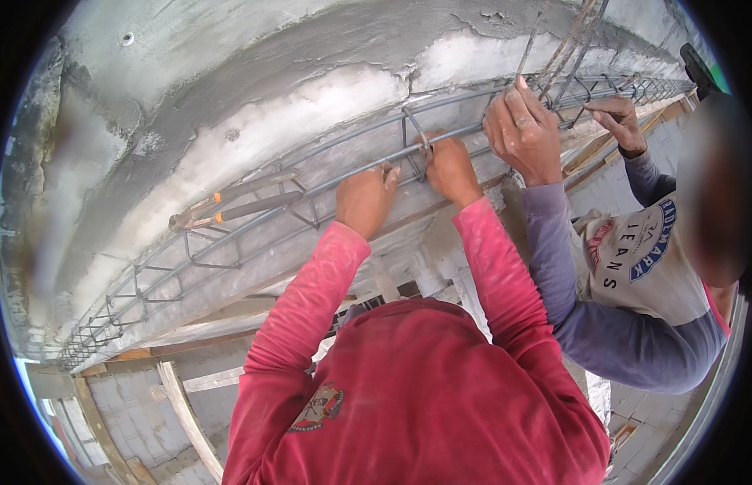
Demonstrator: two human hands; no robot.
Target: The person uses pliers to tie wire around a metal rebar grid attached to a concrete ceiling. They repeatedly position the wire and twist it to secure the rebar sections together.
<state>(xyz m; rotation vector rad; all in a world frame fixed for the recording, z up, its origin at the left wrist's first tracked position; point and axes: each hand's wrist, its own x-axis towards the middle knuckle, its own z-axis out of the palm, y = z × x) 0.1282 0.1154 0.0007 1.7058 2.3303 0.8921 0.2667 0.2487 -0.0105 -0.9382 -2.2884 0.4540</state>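
Observation:
A long rebar cage (pixel 263 212) of steel bars and bent stirrups runs along the rough wall in front of me. My left hand (pixel 366 199) is closed around the cage's near long bar. Just to the right, my right hand (pixel 452 171) is closed at a stirrup (pixel 409 121) where it crosses that bar; the undersides of my fingers are hidden. Left of my hands, pincers (pixel 245 204) with dark handles and orange bands lie across the cage bars.
At right, a co-worker in a grey-sleeved shirt (pixel 635 242) has a raised hand (pixel 523 133) and another hand (pixel 618 123) at the cage. Thin upright bars (pixel 572 48) rise beyond them. Timber planks (pixel 186 412) and block walling (pixel 141 420) lie below. Wet grey mortar (pixel 255 89) coats the wall.

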